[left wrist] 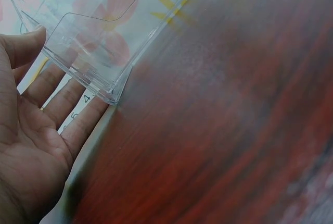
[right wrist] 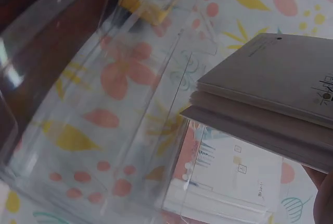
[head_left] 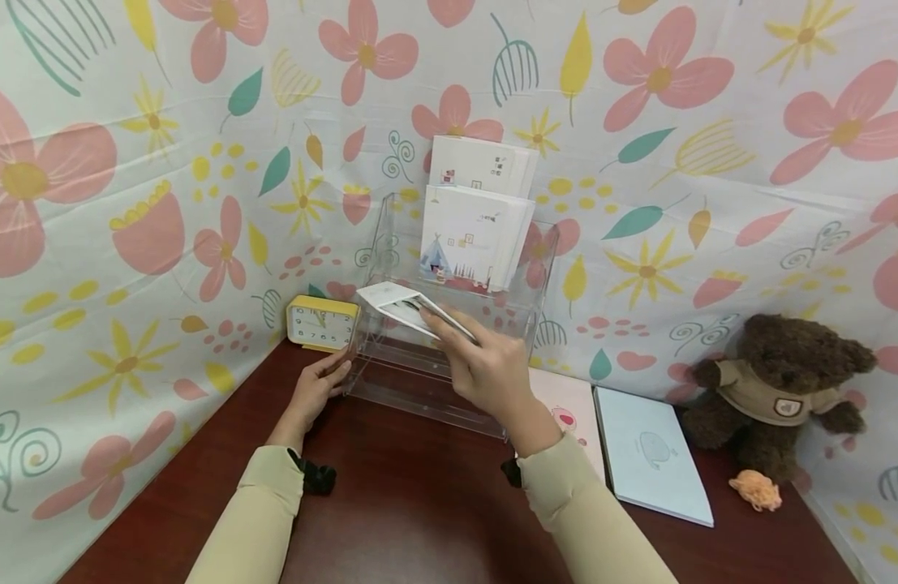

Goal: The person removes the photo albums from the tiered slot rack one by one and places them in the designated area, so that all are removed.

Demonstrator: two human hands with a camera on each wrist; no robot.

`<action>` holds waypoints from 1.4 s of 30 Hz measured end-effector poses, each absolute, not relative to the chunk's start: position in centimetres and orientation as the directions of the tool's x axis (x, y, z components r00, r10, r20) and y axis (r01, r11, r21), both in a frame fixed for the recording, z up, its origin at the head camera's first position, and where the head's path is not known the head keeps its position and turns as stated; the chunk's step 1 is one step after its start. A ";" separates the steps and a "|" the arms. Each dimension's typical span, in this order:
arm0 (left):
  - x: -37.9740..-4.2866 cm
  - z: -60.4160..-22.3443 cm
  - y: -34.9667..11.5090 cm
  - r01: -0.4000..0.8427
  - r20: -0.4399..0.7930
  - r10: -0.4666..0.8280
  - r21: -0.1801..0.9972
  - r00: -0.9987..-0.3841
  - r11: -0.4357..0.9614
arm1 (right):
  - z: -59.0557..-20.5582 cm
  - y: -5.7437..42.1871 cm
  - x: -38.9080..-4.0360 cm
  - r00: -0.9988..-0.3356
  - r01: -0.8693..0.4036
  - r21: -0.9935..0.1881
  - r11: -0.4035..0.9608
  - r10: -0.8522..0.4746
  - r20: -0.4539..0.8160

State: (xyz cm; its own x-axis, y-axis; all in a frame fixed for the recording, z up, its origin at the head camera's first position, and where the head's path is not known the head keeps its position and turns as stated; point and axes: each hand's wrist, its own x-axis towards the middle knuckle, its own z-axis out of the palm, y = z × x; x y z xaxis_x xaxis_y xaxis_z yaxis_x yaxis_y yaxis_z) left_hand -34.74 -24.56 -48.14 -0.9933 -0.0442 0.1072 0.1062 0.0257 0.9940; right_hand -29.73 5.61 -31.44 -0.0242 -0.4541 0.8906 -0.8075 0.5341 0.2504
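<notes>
Clear plastic rack (head_left: 423, 401) stood with one side pinched between the left hand's (head_left: 317, 393) thumb and fingers. White booklets (head_left: 388, 294) jutted beyond the right hand's (head_left: 490, 362) gripping fingers, near the rack. Risk, I judged: slackened pinch could splay them, snagging corners.

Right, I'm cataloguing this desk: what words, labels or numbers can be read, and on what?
"2", "3", "4", "5", "6", "7", "8", "9", "10": yellow clock; other numerals unclear.
Racked booklets: lettering too small to read.
Held booklets: lettering too blurred.
Bear's badge: too small.
</notes>
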 end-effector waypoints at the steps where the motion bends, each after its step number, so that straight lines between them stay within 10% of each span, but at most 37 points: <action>1: -34.8 -48.1 -24.6 0.106 0.107 -0.046 0.994 -0.993 0.024 | -31.7 5.5 -29.5 -0.013 -0.815 0.238 0.528 -0.427 0.904; 14: -34.7 -48.1 -24.5 0.078 0.079 -0.048 0.997 -0.996 0.021 | -35.4 5.5 -26.7 -0.022 -0.920 0.013 0.391 -0.086 0.996; 42: -34.7 -48.0 -24.5 0.071 0.072 -0.070 0.997 -0.995 0.005 | -34.3 9.2 -25.3 -0.123 -0.954 -0.080 0.288 -0.133 0.983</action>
State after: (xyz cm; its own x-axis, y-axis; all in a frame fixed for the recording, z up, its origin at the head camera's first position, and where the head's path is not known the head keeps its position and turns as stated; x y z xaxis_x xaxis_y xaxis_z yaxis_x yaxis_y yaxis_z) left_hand -34.74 -24.45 -48.02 -0.9950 -0.0699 0.0715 0.0714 0.0048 0.9974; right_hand -25.31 9.23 -34.32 -0.1231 -0.1328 0.9835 -0.9541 0.2884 -0.0805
